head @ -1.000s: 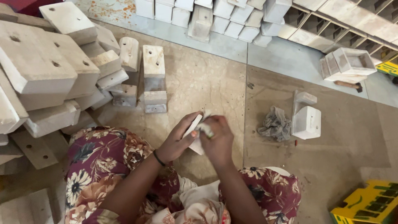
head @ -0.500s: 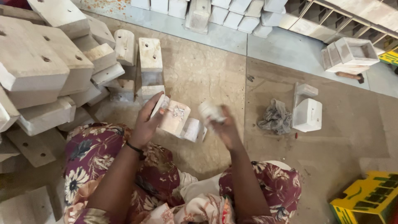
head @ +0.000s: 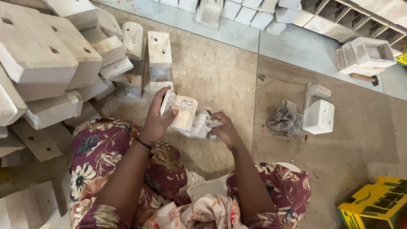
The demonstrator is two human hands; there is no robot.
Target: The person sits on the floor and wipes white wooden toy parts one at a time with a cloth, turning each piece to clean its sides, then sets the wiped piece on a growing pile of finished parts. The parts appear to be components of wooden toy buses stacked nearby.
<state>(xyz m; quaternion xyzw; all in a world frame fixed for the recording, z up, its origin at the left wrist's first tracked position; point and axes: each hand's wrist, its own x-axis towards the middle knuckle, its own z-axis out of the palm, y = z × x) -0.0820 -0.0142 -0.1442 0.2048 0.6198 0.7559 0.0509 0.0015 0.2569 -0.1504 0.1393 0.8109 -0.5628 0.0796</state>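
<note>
Head view, person sitting on the floor [head: 220, 76], knees in floral cloth at the lower edge.

Left hand [head: 156, 121]: forearm is coming up from 6 o'clock, wrist carrying a thin dark band, palm turned inward. Its fingers are wrapping around the left side of a pale wooden block [head: 183, 111], thumb lying across the near face. The block is being held upright, clear of the floor, just above the lap, near frame centre.

Right hand [head: 224, 131]: forearm is rising from 5 o'clock, wrist bent toward the left. Its fingers are closing on a crumpled whitish cloth [head: 203, 125], which is pressing against the block's lower right side at 3 o'clock of the block.

Surroundings: a stack of similar wooden pieces [head: 51, 63] is lying at 9 to 11 o'clock. A grey rag [head: 287, 118] is lying on the floor at 3 o'clock, just beside a white box-shaped piece [head: 319, 115]. A yellow crate [head: 377, 208] is sitting at 4 o'clock.
</note>
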